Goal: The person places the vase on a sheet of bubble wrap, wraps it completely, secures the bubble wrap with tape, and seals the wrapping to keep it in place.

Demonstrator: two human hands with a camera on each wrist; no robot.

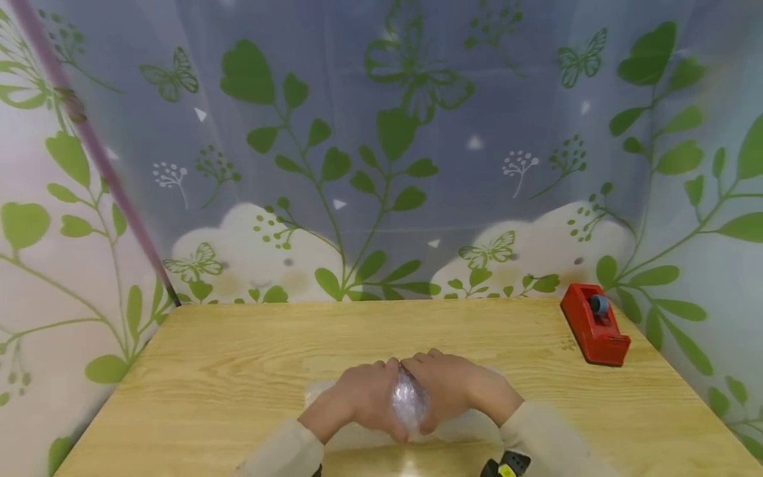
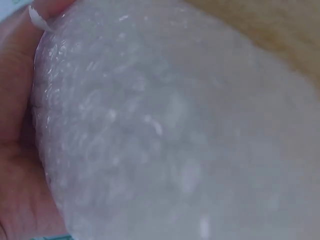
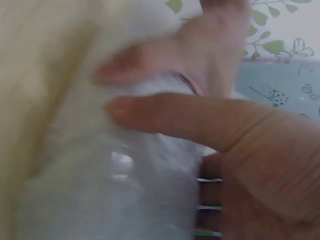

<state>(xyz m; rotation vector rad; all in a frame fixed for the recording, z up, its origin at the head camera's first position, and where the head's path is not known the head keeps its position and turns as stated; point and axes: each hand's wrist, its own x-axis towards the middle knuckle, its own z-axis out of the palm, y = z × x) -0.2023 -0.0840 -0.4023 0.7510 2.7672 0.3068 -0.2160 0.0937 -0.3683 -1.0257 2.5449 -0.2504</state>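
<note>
Wooden table (image 1: 238, 351), broad, pale. Bubble wrap (image 1: 408, 401) at its near side, centre; contents, if any, can't tell. Left hand (image 1: 371, 397) and right hand (image 1: 444, 389) both half closed round it, thumbs near each other on the near face. Even, light pressure should keep layers snug, bubbles whole. Red tape dispenser (image 1: 602, 341) near far right corner.
</note>
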